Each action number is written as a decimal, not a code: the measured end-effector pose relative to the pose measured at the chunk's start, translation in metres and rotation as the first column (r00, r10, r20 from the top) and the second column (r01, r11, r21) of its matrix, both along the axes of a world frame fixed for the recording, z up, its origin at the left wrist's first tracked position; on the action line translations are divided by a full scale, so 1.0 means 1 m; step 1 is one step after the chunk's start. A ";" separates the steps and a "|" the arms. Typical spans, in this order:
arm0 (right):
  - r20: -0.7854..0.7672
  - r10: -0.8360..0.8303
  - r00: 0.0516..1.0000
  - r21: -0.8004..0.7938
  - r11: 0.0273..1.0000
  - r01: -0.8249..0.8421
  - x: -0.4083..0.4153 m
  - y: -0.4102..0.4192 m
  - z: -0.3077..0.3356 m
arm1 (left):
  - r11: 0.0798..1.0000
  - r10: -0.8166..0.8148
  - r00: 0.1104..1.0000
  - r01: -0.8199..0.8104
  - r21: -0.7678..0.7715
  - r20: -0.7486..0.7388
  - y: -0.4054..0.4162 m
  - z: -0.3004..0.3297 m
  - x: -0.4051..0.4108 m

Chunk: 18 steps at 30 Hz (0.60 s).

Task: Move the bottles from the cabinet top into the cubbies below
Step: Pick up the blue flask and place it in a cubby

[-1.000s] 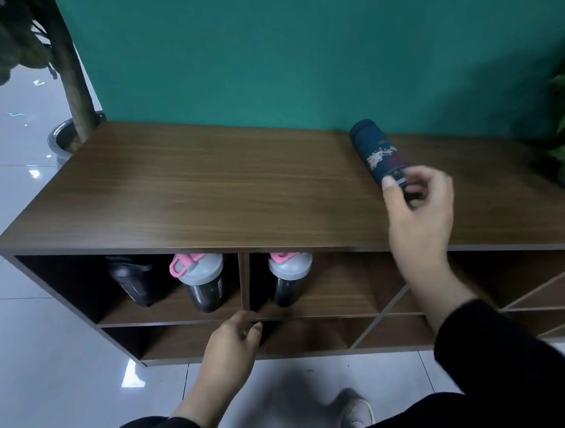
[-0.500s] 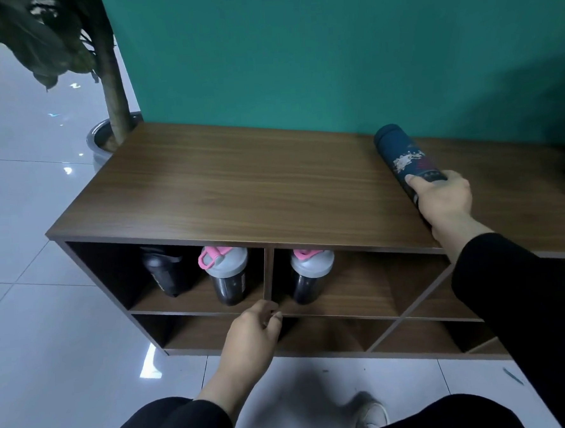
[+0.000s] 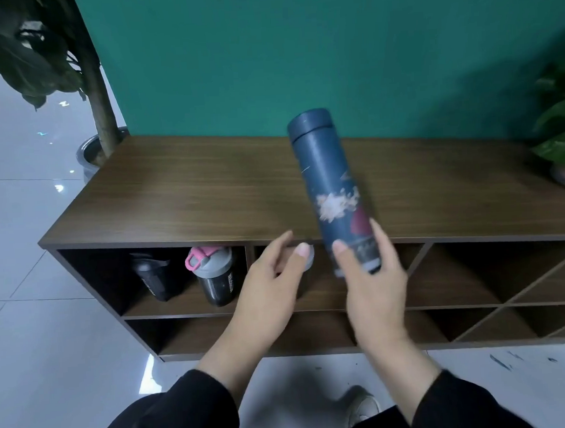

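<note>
right hand (image 3: 375,294) grips blue flask (image 3: 334,190) near its base | left hand (image 3: 269,294) open, empty | flask likely rigid, smooth, slippery; hold mid-body for control

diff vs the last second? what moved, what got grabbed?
The right hand closed on the blue flask, which had lain on the cabinet top, and lifted it forward past the front edge. The left hand rose from the shelf divider, open beside it. The two shaker bottles in the left cubby stayed put.
</note>
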State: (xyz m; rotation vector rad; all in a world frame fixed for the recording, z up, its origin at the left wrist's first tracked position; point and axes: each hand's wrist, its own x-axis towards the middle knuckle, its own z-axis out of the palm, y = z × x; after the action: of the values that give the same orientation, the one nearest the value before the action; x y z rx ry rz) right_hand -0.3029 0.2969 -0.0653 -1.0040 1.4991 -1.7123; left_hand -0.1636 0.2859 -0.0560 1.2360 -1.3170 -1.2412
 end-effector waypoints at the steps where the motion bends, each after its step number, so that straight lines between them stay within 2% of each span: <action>1: 0.014 0.065 0.998 -0.005 0.998 -0.064 0.009 0.014 -0.007 | 0.999 -0.037 0.999 0.037 -0.010 -0.030 0.001 0.008 -0.005; 2: 0.032 0.123 0.992 -0.004 0.992 -0.123 0.015 0.025 -0.016 | 0.999 -0.048 0.997 0.047 -0.009 -0.063 0.002 0.012 -0.010; 4: 0.040 0.222 0.974 0.017 0.975 -0.223 0.022 0.040 -0.032 | 0.998 0.035 0.994 -0.030 0.053 -0.102 0.006 0.011 -0.012; 7: -0.038 0.346 0.937 0.092 0.935 -0.342 0.013 0.051 -0.043 | 0.990 0.105 0.994 -0.103 0.094 -0.017 0.014 -0.004 -0.001; 9: -0.083 0.434 0.897 0.167 0.893 -0.417 -0.002 0.049 -0.044 | 0.993 0.050 0.995 -0.059 0.104 0.086 0.023 -0.020 0.009; 13: -0.037 0.614 0.788 0.333 0.751 -0.570 -0.021 0.036 -0.050 | 0.988 -0.134 0.945 0.102 0.118 0.300 0.044 -0.057 0.016; 15: -0.059 0.624 0.779 0.411 0.726 -0.551 -0.024 0.030 -0.059 | 0.980 -0.186 0.909 0.145 0.134 0.374 0.050 -0.071 0.013; 18: -0.076 0.586 0.807 0.489 0.727 -0.482 -0.031 0.024 -0.075 | 0.966 -0.249 0.880 0.195 0.172 0.405 0.045 -0.085 0.009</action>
State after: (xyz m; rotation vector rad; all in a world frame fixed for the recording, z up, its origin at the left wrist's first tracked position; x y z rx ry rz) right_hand -0.3340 0.3213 -0.1401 -1.2480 1.4507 -0.8049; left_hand -0.1548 0.3312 -0.1411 1.5396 -1.7592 -1.2739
